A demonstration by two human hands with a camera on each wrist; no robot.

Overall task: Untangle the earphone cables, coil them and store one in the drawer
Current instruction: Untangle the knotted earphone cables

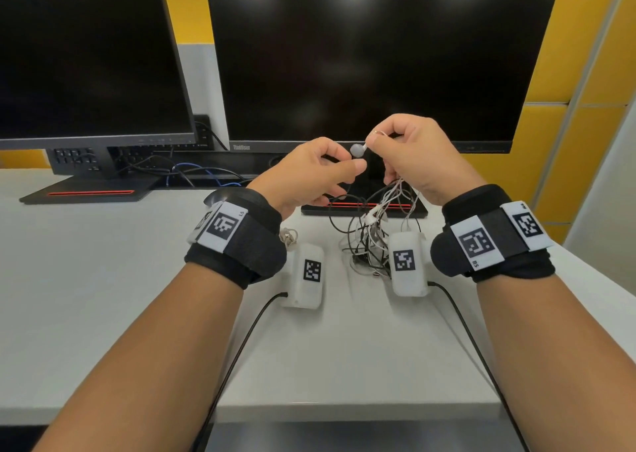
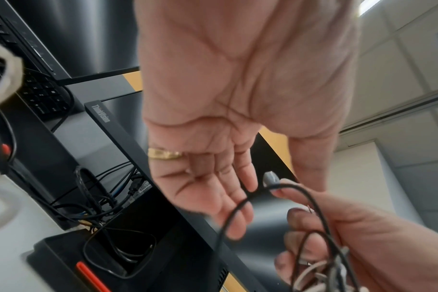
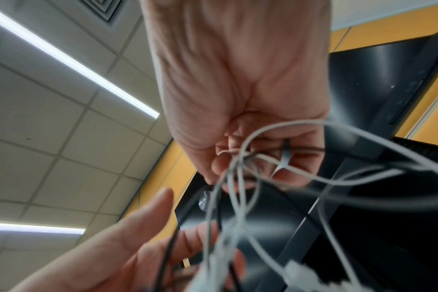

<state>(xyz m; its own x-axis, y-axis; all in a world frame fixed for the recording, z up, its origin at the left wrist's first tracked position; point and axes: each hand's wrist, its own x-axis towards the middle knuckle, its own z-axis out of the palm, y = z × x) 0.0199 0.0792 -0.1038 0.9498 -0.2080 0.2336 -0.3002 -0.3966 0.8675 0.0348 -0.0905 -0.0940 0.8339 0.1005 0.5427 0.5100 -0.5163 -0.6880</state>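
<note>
My right hand [image 1: 375,142] is raised in front of the centre monitor and pinches a white earbud [image 1: 358,150]. White cables [image 3: 238,177] hang from its curled fingers down to a tangle of black and white earphone cables [image 1: 370,241] on the desk. My left hand [image 1: 344,173] is beside it, palm up, with relaxed fingers [image 2: 228,197]. A black cable [image 2: 238,209] loops across those fingers without being gripped. A cream coiled cable [image 1: 287,236] lies on the desk under my left wrist. No drawer is in view.
Two dark monitors [image 1: 361,56] stand at the back of the white desk [image 1: 103,279]. Their black bases with red stripes [image 1: 89,193] and loose computer cables [image 1: 186,173] lie behind my hands. A yellow wall is on the right.
</note>
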